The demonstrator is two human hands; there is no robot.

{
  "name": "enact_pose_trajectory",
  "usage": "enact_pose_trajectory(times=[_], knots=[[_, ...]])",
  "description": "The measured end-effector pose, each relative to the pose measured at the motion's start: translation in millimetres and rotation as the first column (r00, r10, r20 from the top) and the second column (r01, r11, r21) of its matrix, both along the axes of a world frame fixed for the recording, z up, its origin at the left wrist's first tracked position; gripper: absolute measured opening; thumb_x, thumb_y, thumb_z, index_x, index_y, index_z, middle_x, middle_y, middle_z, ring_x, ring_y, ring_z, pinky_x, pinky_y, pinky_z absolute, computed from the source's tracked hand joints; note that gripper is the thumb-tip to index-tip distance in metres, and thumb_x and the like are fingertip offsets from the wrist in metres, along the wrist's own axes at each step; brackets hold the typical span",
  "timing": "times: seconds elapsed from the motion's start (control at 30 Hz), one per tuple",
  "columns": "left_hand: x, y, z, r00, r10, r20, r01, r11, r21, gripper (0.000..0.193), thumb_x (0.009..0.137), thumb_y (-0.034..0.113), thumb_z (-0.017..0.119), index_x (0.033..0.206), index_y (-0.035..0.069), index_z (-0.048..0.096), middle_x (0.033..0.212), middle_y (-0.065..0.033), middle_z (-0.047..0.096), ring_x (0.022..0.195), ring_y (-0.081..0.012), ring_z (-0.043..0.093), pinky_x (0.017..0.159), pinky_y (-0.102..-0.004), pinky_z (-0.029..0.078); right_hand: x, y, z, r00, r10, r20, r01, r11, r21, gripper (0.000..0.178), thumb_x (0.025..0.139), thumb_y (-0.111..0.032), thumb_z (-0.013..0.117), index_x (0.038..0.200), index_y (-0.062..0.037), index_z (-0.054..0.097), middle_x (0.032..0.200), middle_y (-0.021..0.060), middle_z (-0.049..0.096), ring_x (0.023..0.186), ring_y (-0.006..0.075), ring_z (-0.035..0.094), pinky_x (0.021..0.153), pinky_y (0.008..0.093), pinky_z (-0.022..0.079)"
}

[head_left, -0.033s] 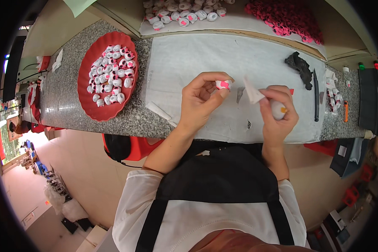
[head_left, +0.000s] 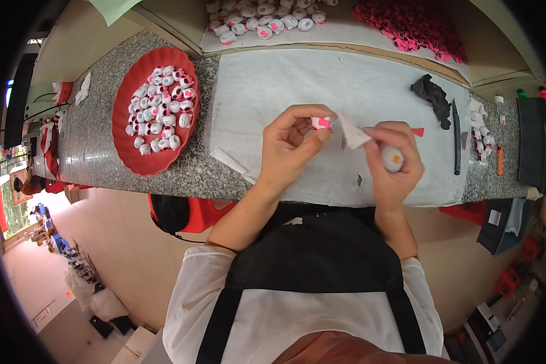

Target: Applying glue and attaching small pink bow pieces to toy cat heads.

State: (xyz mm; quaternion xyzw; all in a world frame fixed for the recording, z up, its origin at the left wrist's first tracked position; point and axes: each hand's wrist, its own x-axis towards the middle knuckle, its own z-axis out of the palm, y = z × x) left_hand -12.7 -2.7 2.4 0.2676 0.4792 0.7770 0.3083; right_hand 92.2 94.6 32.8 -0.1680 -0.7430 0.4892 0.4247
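My left hand [head_left: 285, 142] is closed, pinching a small white piece with pink markings [head_left: 321, 123] between thumb and fingertips above the white sheet. Just to its right, my right hand [head_left: 400, 173] is closed around a white pointed thing [head_left: 353, 134], perhaps folded paper or a cone, blurred by motion. Its tip points toward the small piece; I cannot tell whether they touch. A white rounded object with an orange spot [head_left: 392, 159] also shows in the right hand's grip, and whether it is one with the pointed thing is unclear.
On the granite worktop, a red scalloped tray [head_left: 122, 130] at left holds many similar pieces. At right lie a crumpled black sheet [head_left: 432, 99], a dark pen-like tool [head_left: 457, 142] and an orange stick [head_left: 500, 161]. White pieces [head_left: 264, 27] and a pink heap [head_left: 409, 30] fill the shelf behind.
My right hand has shifted left with the white pointed thing, bringing its tip closer to the small piece. More of a red scrap shows beside it. My left hand stays nearly still.
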Motion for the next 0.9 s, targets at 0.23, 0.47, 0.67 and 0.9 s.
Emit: enact_pose_trajectory(times=[0.23, 0.47, 0.67, 0.9], knots=[[0.5, 0.3, 2.1, 1.0, 0.013, -0.018, -0.014, 1.0, -0.026, 0.03, 0.065, -0.007, 0.054, 0.094, -0.003, 0.05, 0.091, -0.0069, 0.053, 0.086, -0.013, 0.05, 0.078, -0.0258, 0.039, -17.3, -4.8, -15.9, 0.999, -0.044, -0.018, 0.048, 0.887, 0.46, 0.03, 0.049, 0.005, 0.061, 0.077, -0.0023, 0.059, 0.066, 0.0048, 0.051, 0.053, 0.0158, 0.048, 0.043, 0.0234, 0.039], [-3.2, 0.6, -3.3, 0.982, 0.052, -0.18, -0.062, 0.997, -0.054, 0.027, 0.067, -0.007, 0.053, 0.093, -0.002, 0.049, 0.094, -0.0089, 0.053, 0.081, -0.0122, 0.052, 0.073, -0.023, 0.042, -13.8, 8.8, -9.1, 0.992, 0.048, 0.12, -0.1, 0.875, 0.474, 0.021, 0.057, 0.007, 0.059, 0.076, -0.0013, 0.058, 0.068, 0.0052, 0.052, 0.057, 0.0152, 0.048, 0.05, 0.0217, 0.039], [-3.7, 0.6, -0.5, 0.999, -0.014, -0.051, 0.013, 1.0, -0.029, 0.023, 0.072, -0.005, 0.051, 0.095, -0.001, 0.048, 0.095, -0.0084, 0.052, 0.084, -0.0112, 0.049, 0.073, -0.0232, 0.04, 21.8, 27.4, -6.2, 0.979, -0.139, 0.151, 0.144, 0.989, -0.017, 0.015, 0.066, 0.006, 0.057, 0.079, -0.0002, 0.055, 0.069, 0.004, 0.052, 0.064, 0.0093, 0.047, 0.057, 0.0194, 0.037], [-23.9, -23.4, 18.9, 0.972, 0.114, -0.204, -0.137, 0.985, -0.102, 0.022, 0.072, -0.002, 0.054, 0.093, -0.001, 0.05, 0.092, -0.0052, 0.051, 0.085, -0.0096, 0.047, 0.075, -0.0226, 0.037, 39.9, 31.2, -25.2, 0.947, -0.148, 0.284, 0.175, 0.982, -0.073, 0.022, 0.069, 0.001, 0.055, 0.09, -0.0016, 0.053, 0.082, 0.0038, 0.05, 0.067, 0.0078, 0.041, 0.062, 0.0179, 0.034]])
